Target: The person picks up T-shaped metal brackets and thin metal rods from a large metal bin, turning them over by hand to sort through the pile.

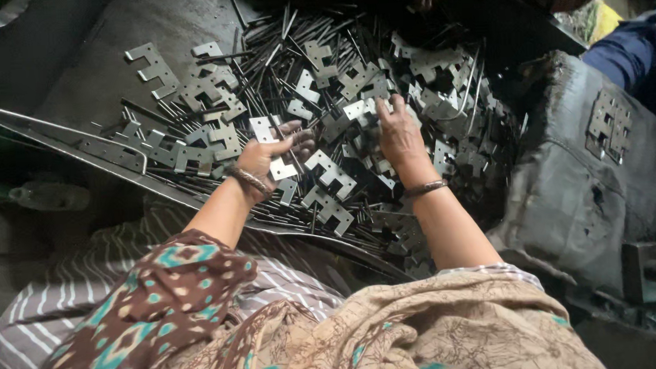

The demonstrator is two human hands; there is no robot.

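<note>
A person leans over a dark metal tray (76, 85) that fills the upper left and centre of the frame, heaped with flat grey stamped metal plates (327, 173) with notched, bracket-like outlines, mixed with thin metal rods (276, 52) lying in every direction. The left hand (267, 156), just left of centre, has its grip closed around one pale plate (264, 128), thumb on top and fingers curled beneath it, a few more plates just under the palm; a beaded bracelet (249, 180) circles that wrist. The right hand (398, 132), just right of centre, lies palm down on the heap with its fingers (378, 105) spread and pressed into the plates; whether its grip has hold of any single piece cannot be told, since the fingertips are buried among them. A dark band (425, 188) sits on the right wrist. The two hands are near each other, with loose plates between them. At the right of the frame stands a grimy grey machine block (575, 194) with a small stack of the same plates (609, 125) on its top. A blue sleeve (635, 48) of another person shows in the upper right corner. Patterned brown and teal cloth (162, 305) and a beige shawl (425, 329) fill the bottom of the frame.
</note>
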